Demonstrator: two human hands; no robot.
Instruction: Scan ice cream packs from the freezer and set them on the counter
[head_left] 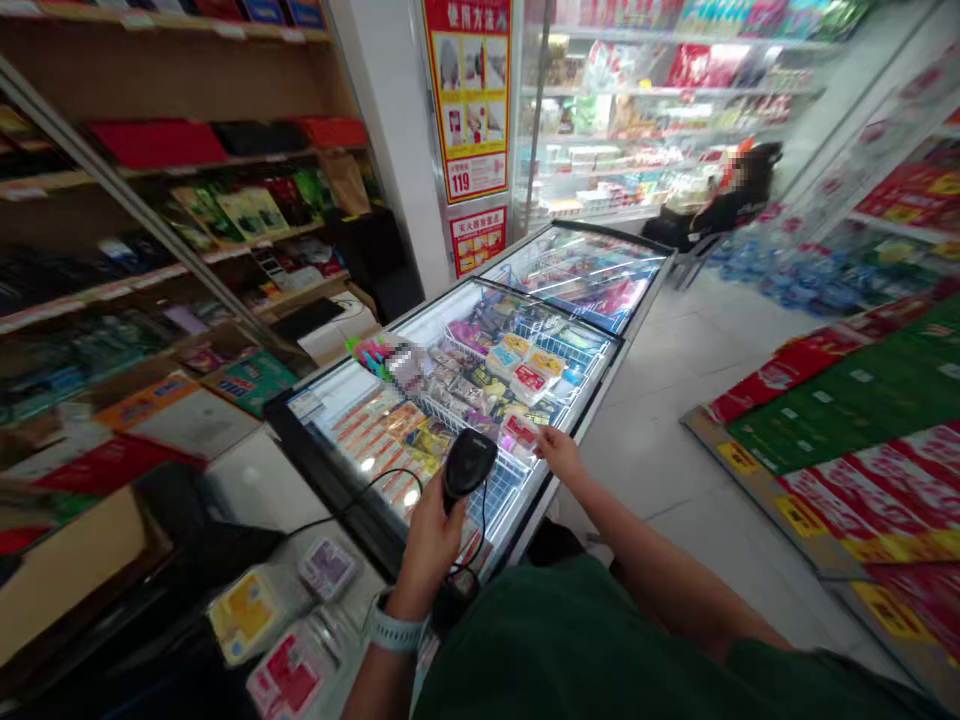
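"使用方法" atop red wall poster [474,105], "119" lower down

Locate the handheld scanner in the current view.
Head view, near center: the black scanner is gripped in the left hand, above the near end of the glass-topped freezer.

glossy clear glass covers the chest freezer [442,400], edged in smooth, metallic-looking trim. the scanner [470,462] looks like smooth black plastic. the floor [645,400] has smooth, softly shiny tiles.
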